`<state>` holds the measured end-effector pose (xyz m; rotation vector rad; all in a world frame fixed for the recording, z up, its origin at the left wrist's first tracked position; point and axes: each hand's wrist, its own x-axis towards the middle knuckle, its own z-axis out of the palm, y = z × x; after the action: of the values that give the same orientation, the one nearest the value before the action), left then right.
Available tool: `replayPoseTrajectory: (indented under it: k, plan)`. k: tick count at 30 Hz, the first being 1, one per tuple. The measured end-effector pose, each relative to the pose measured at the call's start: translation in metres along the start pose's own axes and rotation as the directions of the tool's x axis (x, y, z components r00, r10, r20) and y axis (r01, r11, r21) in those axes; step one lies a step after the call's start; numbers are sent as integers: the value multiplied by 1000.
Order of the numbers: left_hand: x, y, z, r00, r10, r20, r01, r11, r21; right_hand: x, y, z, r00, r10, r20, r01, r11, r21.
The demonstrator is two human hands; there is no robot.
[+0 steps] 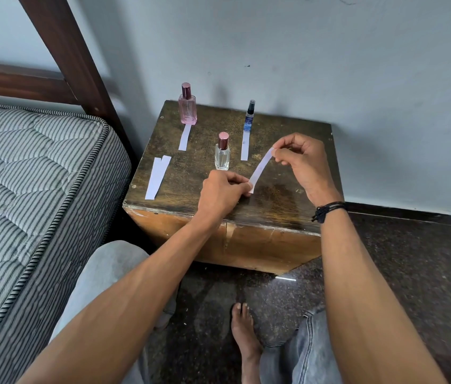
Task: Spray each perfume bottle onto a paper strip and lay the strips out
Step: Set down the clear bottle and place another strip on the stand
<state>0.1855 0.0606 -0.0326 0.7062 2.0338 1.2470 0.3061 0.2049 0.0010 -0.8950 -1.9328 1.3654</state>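
Three perfume bottles stand on a small wooden table (pixel 282 195): a pink bottle (pixel 187 109) at the back left, a slim blue spray bottle (pixel 249 117) at the back right, and a clear bottle (pixel 222 156) with a rose cap in the middle. A paper strip (pixel 185 137) lies in front of the pink bottle, another strip (pixel 244 146) in front of the blue one. Two spare strips (pixel 157 177) lie at the table's left. My left hand (pixel 223 191) and my right hand (pixel 300 162) pinch the two ends of a strip (pixel 260 169) just above the table, right of the clear bottle.
A striped mattress (pixel 33 176) on a dark wooden bed frame (pixel 80 59) borders the table on the left. A grey wall stands directly behind the table. Below are a dark speckled floor (pixel 412 259), my knees in jeans and a bare foot (pixel 246 336).
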Motion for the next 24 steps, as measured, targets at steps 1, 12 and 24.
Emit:
replayPoseTrajectory:
  k: [1,12,24]
  plan:
    - [0,0,0,1000,1,-1,-1,1000,2,0,0,1,1000,2,9,-2,1000,-8]
    - [-1,2,1,1000,-2,8,2,1000,7,-1,-2,3,999,-36,-1,36,999,3]
    - [-1,3,1,997,-33,72,41,993,-113,1,0,3,996,-76,-47,74,997,-38]
